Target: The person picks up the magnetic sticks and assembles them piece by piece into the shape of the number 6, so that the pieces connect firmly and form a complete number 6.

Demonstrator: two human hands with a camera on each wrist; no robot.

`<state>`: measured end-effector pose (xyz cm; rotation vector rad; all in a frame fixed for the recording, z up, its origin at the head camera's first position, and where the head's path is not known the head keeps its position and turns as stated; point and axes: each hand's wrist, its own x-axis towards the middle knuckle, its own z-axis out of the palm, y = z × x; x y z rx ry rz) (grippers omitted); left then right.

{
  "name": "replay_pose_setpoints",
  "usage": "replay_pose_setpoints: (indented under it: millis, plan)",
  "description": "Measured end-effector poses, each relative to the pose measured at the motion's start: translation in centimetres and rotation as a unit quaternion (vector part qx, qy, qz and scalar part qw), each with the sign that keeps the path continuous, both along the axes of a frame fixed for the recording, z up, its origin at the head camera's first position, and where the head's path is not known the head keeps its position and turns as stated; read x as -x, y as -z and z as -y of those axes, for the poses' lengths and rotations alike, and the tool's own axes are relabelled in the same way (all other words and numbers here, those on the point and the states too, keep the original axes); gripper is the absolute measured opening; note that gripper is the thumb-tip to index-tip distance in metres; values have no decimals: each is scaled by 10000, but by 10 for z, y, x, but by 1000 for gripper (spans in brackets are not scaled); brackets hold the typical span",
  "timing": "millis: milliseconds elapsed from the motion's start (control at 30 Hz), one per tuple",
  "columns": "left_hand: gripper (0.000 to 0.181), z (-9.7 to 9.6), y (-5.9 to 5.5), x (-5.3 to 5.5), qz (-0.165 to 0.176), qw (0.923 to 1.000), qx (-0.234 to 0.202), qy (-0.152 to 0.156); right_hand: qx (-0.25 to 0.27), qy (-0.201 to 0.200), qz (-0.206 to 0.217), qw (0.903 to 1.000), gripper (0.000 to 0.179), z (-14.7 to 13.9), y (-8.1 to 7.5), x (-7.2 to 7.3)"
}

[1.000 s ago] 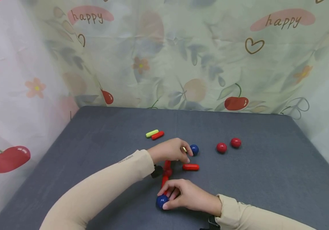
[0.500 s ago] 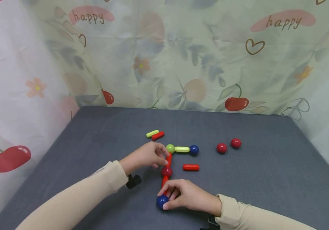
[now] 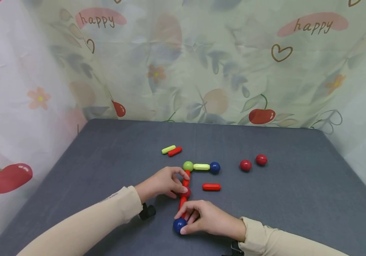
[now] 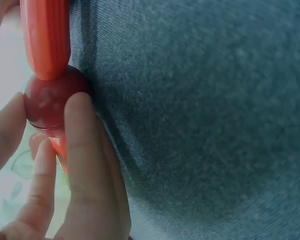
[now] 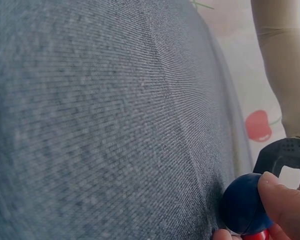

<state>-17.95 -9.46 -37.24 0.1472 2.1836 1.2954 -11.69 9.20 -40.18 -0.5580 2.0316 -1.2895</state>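
A chain of balls and rods lies on the dark table in the head view. My left hand (image 3: 165, 182) pinches its middle red ball (image 4: 46, 100), fingertips on either side of it. A red rod (image 4: 46, 40) joins this ball, and a second red rod (image 3: 186, 177) leads up to the green ball (image 3: 187, 166). From there a yellow-green rod (image 3: 201, 166) runs right to a blue ball (image 3: 215, 167). At the chain's near end my right hand (image 3: 210, 219) grips another blue ball (image 5: 244, 204) between thumb and fingers. Its fingers partly hide the near red rod.
A loose red rod (image 3: 211, 187) lies right of the chain. Beyond it are two red balls (image 3: 245, 165). Behind the left hand, a yellow-green rod (image 3: 168, 149) and a red rod (image 3: 174, 151) lie side by side. Patterned curtain (image 3: 195, 64) surrounds the table (image 3: 282, 199).
My left hand has drawn back from near the far blue ball, uncovering the green ball and yellow-green rod, and come down to the middle red ball. The right hand stays put.
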Motion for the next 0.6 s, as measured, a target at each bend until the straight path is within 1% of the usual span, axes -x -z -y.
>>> replay_pose_setpoints:
  millis: [233, 333, 467, 533, 600]
  plan:
    - [31, 0, 3, 1, 178, 9996, -108, -167, 55, -45, 5, 10000, 26, 0, 0, -1]
    - [32, -1, 4, 1, 155, 9997, -108, -179, 85, -79, 13, 9999, 29, -3, -2, -2]
    - [33, -2, 4, 1, 111, 9997, -98, -191, 90, -63, 15, 9999, 33, -9, -10, 1]
    - [33, -2, 5, 1, 114, 9997, -90, -214, 59, -24, -124, 9999, 33, -13, -15, 5]
    - [33, -2, 5, 1, 122, 9996, -100, -240, -9, 61, -426, 9991, 32, -18, -22, 10]
